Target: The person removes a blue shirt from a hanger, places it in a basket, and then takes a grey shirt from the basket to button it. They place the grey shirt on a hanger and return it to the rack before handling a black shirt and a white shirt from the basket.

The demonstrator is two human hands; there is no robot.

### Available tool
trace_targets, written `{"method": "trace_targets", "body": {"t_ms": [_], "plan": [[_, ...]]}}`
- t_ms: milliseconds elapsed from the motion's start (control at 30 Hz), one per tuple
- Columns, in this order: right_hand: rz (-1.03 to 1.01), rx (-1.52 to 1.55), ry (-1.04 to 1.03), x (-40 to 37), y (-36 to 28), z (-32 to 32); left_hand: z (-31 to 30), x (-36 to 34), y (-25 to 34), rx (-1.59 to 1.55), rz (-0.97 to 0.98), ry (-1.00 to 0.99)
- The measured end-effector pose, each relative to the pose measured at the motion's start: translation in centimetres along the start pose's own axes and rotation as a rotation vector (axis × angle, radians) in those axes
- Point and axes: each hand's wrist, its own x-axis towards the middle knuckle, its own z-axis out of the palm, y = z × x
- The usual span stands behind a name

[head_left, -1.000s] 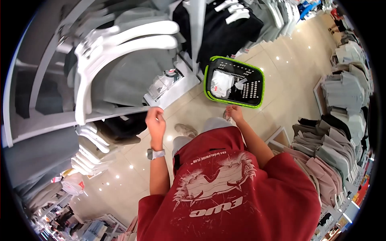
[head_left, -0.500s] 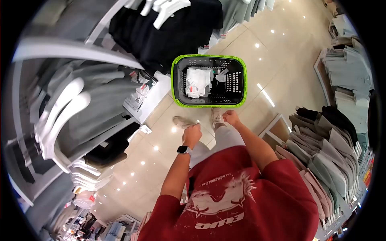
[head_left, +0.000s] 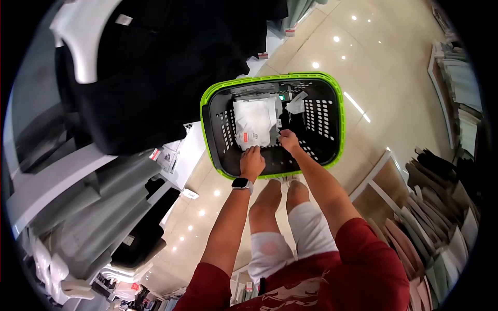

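Note:
A black shopping basket with a bright green rim (head_left: 340,111) stands below me on the floor. Inside lies a white plastic-wrapped package (head_left: 254,119) with a red-and-white label, next to something black (head_left: 295,124) and a pale tag (head_left: 296,103). My left hand (head_left: 252,164), below a wristwatch-banded wrist, reaches over the near rim with fingers closed at the package's near edge. My right hand (head_left: 288,141) is inside the basket, fingers pinched by the package's right edge; what they hold is hidden.
Black garments (head_left: 171,78) on a white hanger (head_left: 85,41) hang close at the left. Grey garments (head_left: 93,207) hang lower on that rack. At right, a rack of folded-looking hanging clothes (head_left: 425,207) stands by a white-framed unit (head_left: 376,181). Shiny tiled floor (head_left: 384,67) lies beyond.
Both hands have moved from in front of my body forward into the basket. I have bent down, so the basket looks larger and the black garments nearer.

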Motion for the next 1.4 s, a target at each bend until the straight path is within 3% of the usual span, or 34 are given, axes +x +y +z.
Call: {"method": "trace_targets", "body": {"t_ms": [67,133,200,300,467,533,567,600,633,700,933,1000,1067,1133,1200,1267,1333,1400], "plan": [[-0.03,-0.096,0.05,4.4,0.9,0.9,2.7,1.9,-1.5,0.087,0.082,-0.049],[0.02,-0.036,0.053,7.5,1.5,2.1,4.8,3.3,-2.0,0.116,0.026,-0.037],[-0.063,-0.071,0.105,10.0,1.4,3.1,6.0,4.2,-1.9,0.091,-0.005,-0.054],[-0.014,-0.078,-0.092,12.7,1.5,4.1,6.8,4.8,-2.5,0.053,0.063,-0.005],[-0.282,-0.008,0.04,7.2,-0.9,3.9,5.1,4.7,-3.0,-0.101,-0.057,0.043],[-0.389,-0.057,0.038,2.1,-3.4,2.5,4.0,5.0,-2.4,-0.532,-0.316,0.096],[-0.476,-0.092,0.052,-1.5,-5.4,1.4,2.4,4.8,-1.2,-0.73,-0.365,0.187],[-0.602,-0.082,0.085,-4.4,-6.3,0.9,0.8,4.7,-0.1,-0.733,-0.358,0.185],[-0.584,-0.098,0.026,-7.4,-7.8,0.1,-0.9,4.5,1.1,-0.762,-0.345,0.079],[-0.764,-0.121,0.042,-12.3,-9.5,-1.2,-6.2,3.7,4.5,-0.749,-0.311,-0.132],[-0.97,-0.133,-0.033,-27.8,-19.7,-8.9,-15.0,-4.4,8.8,-0.858,-0.4,-0.06],[-0.7,0.059,-0.225,-32.0,-22.4,-11.3,-18.5,-7.3,11.2,-0.865,-0.285,0.213],[-0.624,0.047,-0.25,-34.0,-23.3,-12.9,-22.5,-9.3,13.3,-0.849,-0.194,0.221],[-0.768,-0.028,0.241,-34.7,-25.0,-13.9,-25.9,-11.4,15.3,-0.871,-0.098,0.221],[-0.849,-0.142,0.352,-34.7,-26.4,-14.6,-29.5,-13.6,17.2,-0.833,-0.085,0.103],[-0.814,-0.142,0.312,-34.8,-27.9,-15.2,-32.2,-15.2,18.6,-0.846,-0.044,0.055],[-0.736,-0.013,-0.051,-34.5,-29.2,-16.7,-34.6,-16.6,19.1,-0.853,-0.008,0.003],[-0.783,-0.324,-0.094,-36.1,-31.3,-18.9,-37.1,-18.1,18.4,-0.811,0.072,-0.008]]}}
